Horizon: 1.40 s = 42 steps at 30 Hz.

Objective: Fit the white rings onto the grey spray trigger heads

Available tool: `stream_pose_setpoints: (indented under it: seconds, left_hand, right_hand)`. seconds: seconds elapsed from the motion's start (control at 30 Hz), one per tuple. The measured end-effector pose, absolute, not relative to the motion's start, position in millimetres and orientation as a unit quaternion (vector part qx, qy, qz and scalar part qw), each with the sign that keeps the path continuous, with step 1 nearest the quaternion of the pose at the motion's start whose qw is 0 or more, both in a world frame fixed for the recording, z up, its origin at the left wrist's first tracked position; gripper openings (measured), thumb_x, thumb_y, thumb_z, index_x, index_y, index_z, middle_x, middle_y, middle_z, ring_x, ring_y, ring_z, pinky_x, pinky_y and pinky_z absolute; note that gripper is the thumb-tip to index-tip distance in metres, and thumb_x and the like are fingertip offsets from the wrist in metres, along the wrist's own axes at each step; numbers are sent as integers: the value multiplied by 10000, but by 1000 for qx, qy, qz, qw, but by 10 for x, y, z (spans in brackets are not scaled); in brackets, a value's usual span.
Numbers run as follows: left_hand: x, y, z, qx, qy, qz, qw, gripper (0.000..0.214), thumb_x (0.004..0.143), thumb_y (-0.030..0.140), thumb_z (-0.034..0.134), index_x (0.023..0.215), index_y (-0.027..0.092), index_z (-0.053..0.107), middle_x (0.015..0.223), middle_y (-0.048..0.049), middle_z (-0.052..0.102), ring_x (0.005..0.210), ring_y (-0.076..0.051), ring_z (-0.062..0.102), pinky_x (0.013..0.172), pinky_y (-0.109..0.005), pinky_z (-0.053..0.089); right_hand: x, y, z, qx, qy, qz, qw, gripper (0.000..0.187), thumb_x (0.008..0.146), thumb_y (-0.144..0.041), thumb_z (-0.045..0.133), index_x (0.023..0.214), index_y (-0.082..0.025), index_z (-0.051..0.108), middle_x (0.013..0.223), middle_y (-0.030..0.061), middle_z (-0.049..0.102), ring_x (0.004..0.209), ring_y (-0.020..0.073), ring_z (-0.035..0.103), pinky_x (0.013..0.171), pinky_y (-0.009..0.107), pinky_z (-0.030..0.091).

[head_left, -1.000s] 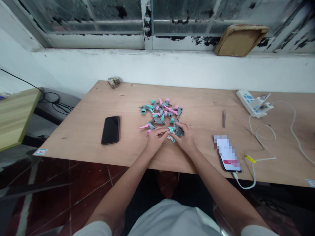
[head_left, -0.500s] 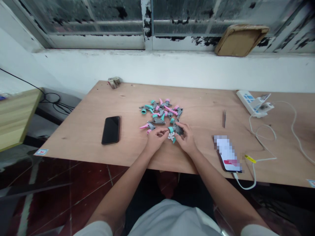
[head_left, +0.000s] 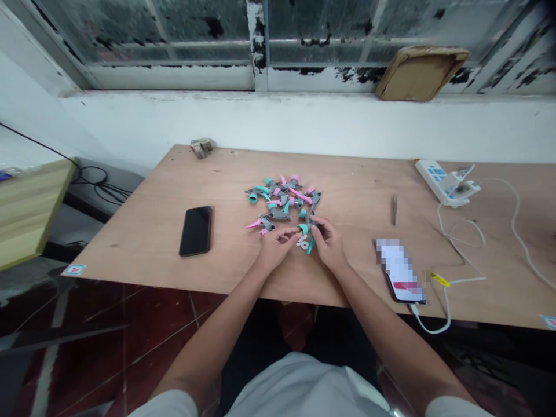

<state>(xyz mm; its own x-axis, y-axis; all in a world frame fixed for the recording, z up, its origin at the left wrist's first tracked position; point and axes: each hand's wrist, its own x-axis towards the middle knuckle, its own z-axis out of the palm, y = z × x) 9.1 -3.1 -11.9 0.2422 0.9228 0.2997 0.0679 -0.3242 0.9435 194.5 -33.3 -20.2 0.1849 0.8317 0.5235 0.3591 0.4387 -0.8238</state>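
Peeling window frame (head_left: 258,35) and white sill above a plywood table (head_left: 347,174), with a cardboard pad (head_left: 420,73) leaning on the glass. Near the middle of the table's front edge, both hands curled and closed around one grey spray-trigger head (head_left: 306,227): left hand (head_left: 274,246) coming in from the left, fingertips pinched at its teal collar; right hand (head_left: 329,243) wrapped over the grey body from the right, a little closer to the body. Long axis roughly front to back, its exact line hidden by the fingers. Just below the fingers, a small white piece (head_left: 300,244) and a teal strip (head_left: 310,246). Directly beyond the hands, toward the far edge, a loose pile of teal-and-pink spray-trigger heads (head_left: 282,200), nearer the left hand. Toward the left edge, a black smartphone (head_left: 195,231); toward the right, tweezers (head_left: 393,209), a second smartphone (head_left: 399,272) and a power strip (head_left: 438,182).
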Motion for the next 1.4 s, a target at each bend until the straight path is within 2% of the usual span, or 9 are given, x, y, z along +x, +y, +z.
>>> stream_pose_setpoints:
  seconds: [0.23,0.47,0.7,0.83,1.07,1.13,1.23,1.3,1.4]
  left_hand:
    - [115,-48,-78,651,396,486,429,193,853,319,765,974,177,817,932,-72,820,703,-151,724,619,-254,581]
    - [132,-60,-110,676,401,486,383,205,897,337,735,1015,190,816,979,-78,818,735,-157,726,647,-269,580]
    - [121,-50,-154,690,412,483,348,189,890,356,751,960,203,836,782,-37,787,630,-147,652,602,-277,529]
    - [129,-76,-116,681,408,477,377,214,883,373,759,964,186,824,723,-21,743,592,-128,612,562,-253,498]
    - [210,-251,15,654,396,529,369,531,755,399,913,1194,194,697,1191,-115,706,883,-166,714,654,-245,580]
    - [227,-272,49,675,389,511,363,476,801,377,880,1212,216,702,1258,-117,697,969,-187,724,708,-260,601]
    - [177,-271,89,668,407,492,382,344,875,365,811,1175,219,725,1127,-85,758,877,-173,740,725,-273,609]
    - [68,-267,100,653,419,482,407,354,867,382,814,1162,208,726,1053,-73,778,783,-162,740,696,-274,610]
    - [-182,-272,95,672,419,431,433,308,872,411,800,1085,195,741,963,-70,788,708,-161,728,640,-273,601]
  right_hand:
    - [1935,-361,-147,-480,-630,173,585,287,1037,-391,578,1246,-245,710,1168,112,694,1139,250,673,1024,475,560]
    - [1962,-285,-297,-487,-597,244,589,350,1019,-491,593,1246,-247,700,1227,116,712,1176,265,680,1060,512,555]
    - [1951,-257,-299,-489,-544,296,614,378,987,-560,622,1142,-239,747,1159,103,761,1065,250,724,975,455,599]
    - [1962,-228,-325,-488,-522,344,609,434,945,-610,653,1144,-235,740,1041,84,773,899,236,729,818,414,636]
    - [1893,-181,-373,-440,-449,461,626,413,912,-587,695,1155,-253,698,926,38,752,731,199,702,656,358,622]
    - [1887,-206,-351,-437,-463,467,614,400,906,-603,699,1096,-251,712,916,41,760,745,208,714,672,368,630]
    - [1934,-264,-276,-464,-521,402,593,389,938,-609,665,1062,-247,738,967,60,783,839,233,738,764,404,646]
    - [1999,-282,-216,-493,-570,301,584,357,992,-562,608,1082,-249,753,1056,81,789,980,258,740,913,463,628]
    - [2097,-239,-175,-525,-642,147,539,337,1037,-463,549,1228,-266,743,1307,118,733,1271,301,653,1151,578,486]
